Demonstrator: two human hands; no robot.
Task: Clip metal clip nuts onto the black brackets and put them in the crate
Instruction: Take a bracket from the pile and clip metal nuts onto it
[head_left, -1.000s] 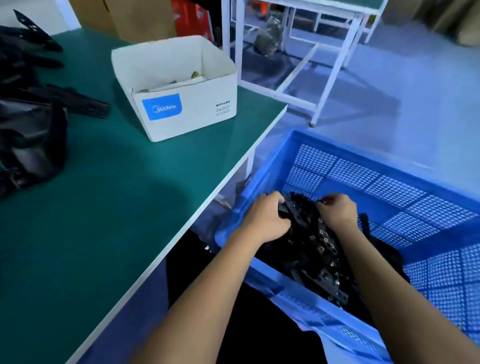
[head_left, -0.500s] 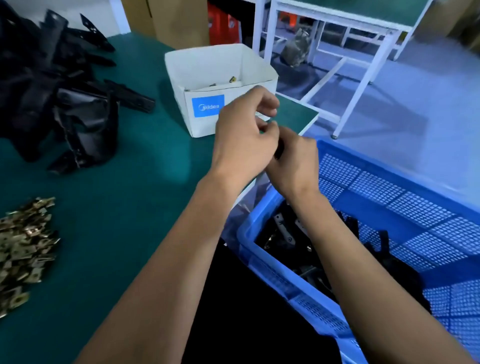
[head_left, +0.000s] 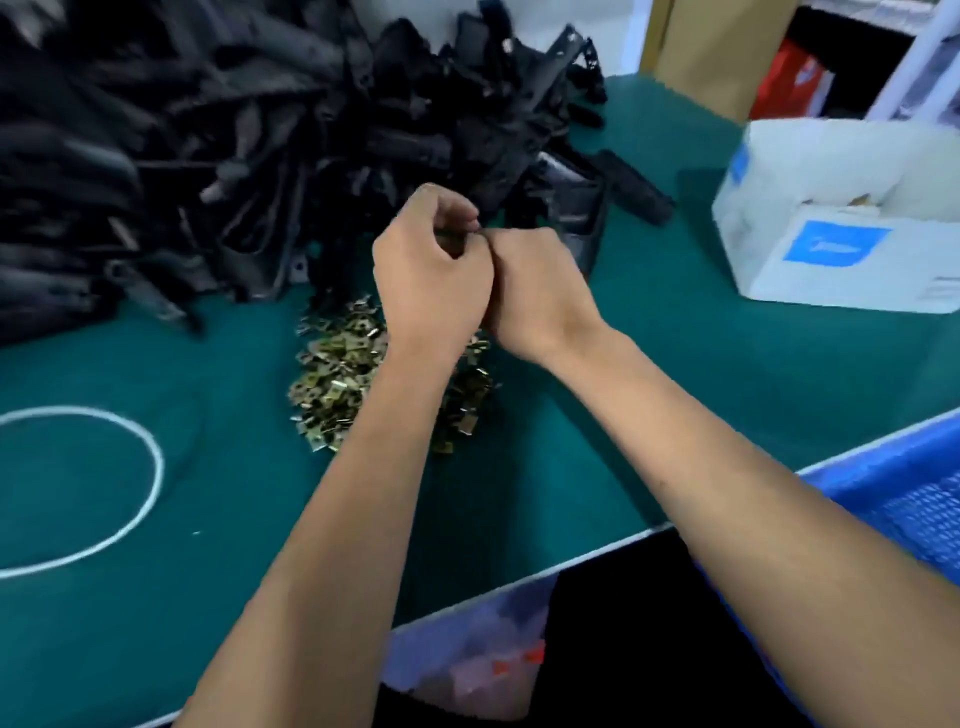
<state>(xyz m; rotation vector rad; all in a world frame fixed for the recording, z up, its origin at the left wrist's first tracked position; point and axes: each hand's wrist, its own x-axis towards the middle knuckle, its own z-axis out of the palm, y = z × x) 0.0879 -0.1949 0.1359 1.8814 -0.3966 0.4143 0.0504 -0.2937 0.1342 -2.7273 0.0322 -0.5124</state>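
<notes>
Curling together knuckle to knuckle, the left hand (head_left: 434, 280) and right hand (head_left: 535, 291) hide whatever they may pinch, hovering above the clip nuts (head_left: 343, 374), black brackets (head_left: 270, 156) heaped far-left, crate (head_left: 893, 473) near-right.

Assembly workshop: heaped black brackets (head_left: 311, 130), clip nuts (head_left: 337, 374), green workbench (head_left: 675, 389).

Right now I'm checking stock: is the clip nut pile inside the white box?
No, the clip nut pile lies loose on the green table, left of the white box.
</notes>
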